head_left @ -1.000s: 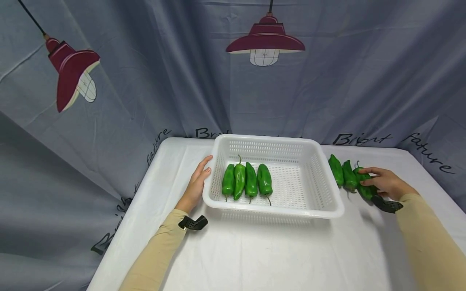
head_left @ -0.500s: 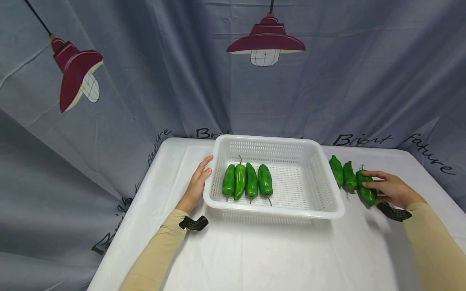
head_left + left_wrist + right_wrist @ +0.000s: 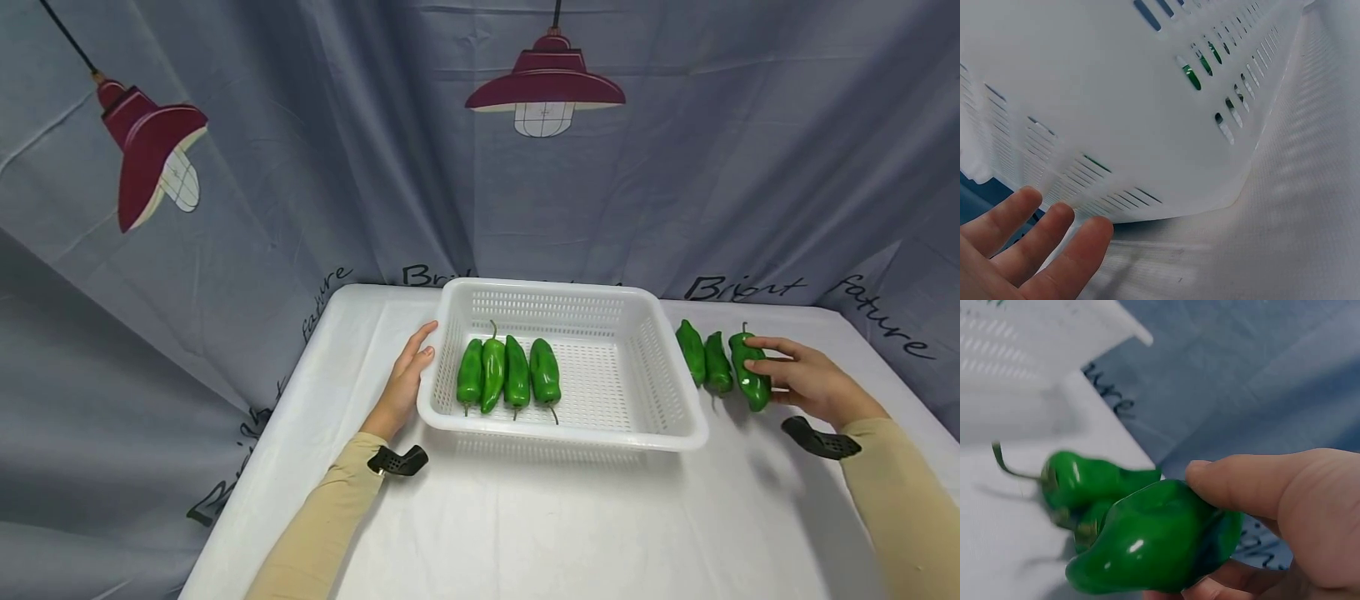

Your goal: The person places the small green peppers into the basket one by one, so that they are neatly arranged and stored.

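Plastic, white and semi-matte, forms a rectangular basket with rounded corners and slotted walls (image 3: 555,437), which sits on a surface draped in smooth white cloth (image 3: 562,525). Four glossy green tapered peppers (image 3: 517,375) lie side by side on its perforated floor, towards the left end. Three have their thin stems towards the person; the second from the left has its stem pointing away, and the rightmost lies slightly apart.

Beyond the basket's right end, two more shiny green peppers (image 3: 692,353) lie on the cloth, just beside each other. Next to them on the right is another smooth green pepper, plump with a dented, light-catching skin (image 3: 752,387), in the right hand (image 3: 817,383). That hand pinches it between the thumb and the fingers, its stem pointing away from the person; the arm reaches forward in a tan sleeve (image 3: 892,500), with a curved black band (image 3: 821,439) at the wrist.

The left hand (image 3: 401,387) is at the basket's left end, its fingers extended and spread along the outer wall; I can't tell how firmly they touch. Behind hangs a creased grey-blue fabric curtain (image 3: 390,167) printed with maroon lamps.
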A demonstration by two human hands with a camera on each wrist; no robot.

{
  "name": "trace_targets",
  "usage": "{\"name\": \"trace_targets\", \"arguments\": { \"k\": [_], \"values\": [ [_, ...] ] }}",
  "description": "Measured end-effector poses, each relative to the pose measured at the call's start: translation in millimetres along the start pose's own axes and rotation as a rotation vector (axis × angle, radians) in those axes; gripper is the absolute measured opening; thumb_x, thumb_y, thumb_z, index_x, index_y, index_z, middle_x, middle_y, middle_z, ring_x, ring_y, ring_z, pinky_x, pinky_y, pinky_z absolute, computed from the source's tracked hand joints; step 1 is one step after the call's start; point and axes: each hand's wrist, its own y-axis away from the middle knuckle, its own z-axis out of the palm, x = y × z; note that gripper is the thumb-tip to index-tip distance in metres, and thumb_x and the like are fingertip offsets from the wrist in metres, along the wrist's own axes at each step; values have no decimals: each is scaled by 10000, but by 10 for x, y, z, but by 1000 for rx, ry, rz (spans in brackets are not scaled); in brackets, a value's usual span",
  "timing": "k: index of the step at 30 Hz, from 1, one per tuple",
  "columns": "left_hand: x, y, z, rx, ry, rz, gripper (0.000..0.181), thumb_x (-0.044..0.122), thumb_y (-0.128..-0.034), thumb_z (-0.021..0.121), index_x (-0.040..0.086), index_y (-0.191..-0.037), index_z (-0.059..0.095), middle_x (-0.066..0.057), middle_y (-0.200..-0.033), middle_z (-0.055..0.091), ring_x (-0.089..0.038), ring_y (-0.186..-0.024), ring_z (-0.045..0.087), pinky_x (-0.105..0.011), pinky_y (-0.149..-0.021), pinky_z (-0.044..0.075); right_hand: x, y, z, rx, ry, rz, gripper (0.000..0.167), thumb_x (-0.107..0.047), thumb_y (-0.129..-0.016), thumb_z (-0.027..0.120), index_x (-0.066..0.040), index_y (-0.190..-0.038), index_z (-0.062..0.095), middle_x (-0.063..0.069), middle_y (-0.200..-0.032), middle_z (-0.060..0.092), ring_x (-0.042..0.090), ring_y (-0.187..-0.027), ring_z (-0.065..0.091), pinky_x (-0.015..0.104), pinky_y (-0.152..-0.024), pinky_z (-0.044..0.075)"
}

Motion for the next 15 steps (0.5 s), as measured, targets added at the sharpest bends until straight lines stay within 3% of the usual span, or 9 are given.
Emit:
{"name": "trace_targets", "arguments": {
  "k": [7,9,14,15],
  "values": [
    [-6,-4,4,1,-5,-3,529,204,-1080,335,170,-1604,276,-129,-1646,330,-299,-1446,395,-226,-1073,403,-217,34,108,21,14,-27,324,-338,-1025,618,-482,-1247,431,-315,-1022,514,-69,-899,637,278,-789,574],
    [-5,-2,2,3,-6,-1,526,201,-1081,331,166,-1603,277,-131,-1645,333,-303,-1448,395,-224,-1076,402,-290,34,143,20,27,-39,325,-339,-1030,609,-477,-1259,425,-246,-1108,530,-76,-905,632,277,-795,572],
    [2,6,-2,5,-9,2,530,207,-1081,326,160,-1606,273,-126,-1653,324,-306,-1461,384,-328,-1155,372,-503,54,233,7,18,-68,316,-311,-1031,611,-456,-1252,436,-235,-1134,536,-58,-913,641,272,-800,578],
    [0,6,-4,4,-11,3,530,210,-1082,324,161,-1607,271,-123,-1655,319,-306,-1466,378,-372,-1178,355,-551,59,255,0,11,-76,317,-302,-1030,615,-450,-1247,438,-290,-1076,535,-54,-916,644,270,-800,580]
  ]
}}
